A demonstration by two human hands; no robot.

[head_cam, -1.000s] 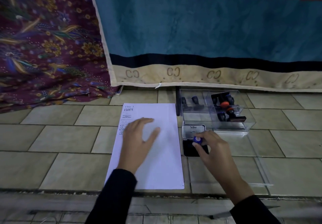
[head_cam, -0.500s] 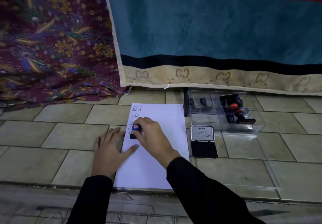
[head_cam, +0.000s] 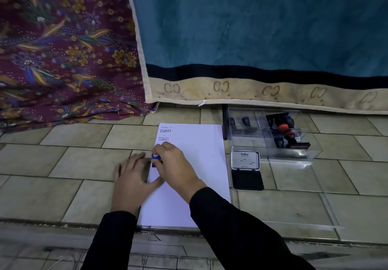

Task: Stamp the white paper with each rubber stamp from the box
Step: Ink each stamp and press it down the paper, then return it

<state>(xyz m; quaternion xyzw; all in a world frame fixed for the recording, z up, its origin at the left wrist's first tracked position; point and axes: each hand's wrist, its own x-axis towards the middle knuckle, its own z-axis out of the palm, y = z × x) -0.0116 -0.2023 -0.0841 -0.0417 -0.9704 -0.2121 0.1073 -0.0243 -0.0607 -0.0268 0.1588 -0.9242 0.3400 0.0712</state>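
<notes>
- Right hand (head_cam: 176,164) pinches the blue stamp (head_cam: 155,156), pressing it onto the white paper (head_cam: 199,164) near its left edge.
- Left hand (head_cam: 132,177) lies flat, fingers straight, likely steadying the sheet.
- Box (head_cam: 273,143) waits right.

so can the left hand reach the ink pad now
Probably not. The left hand rests at the left edge of the paper, the ink pad lies off its right edge, and the right hand, gripping the stamp, sits between them.
</notes>
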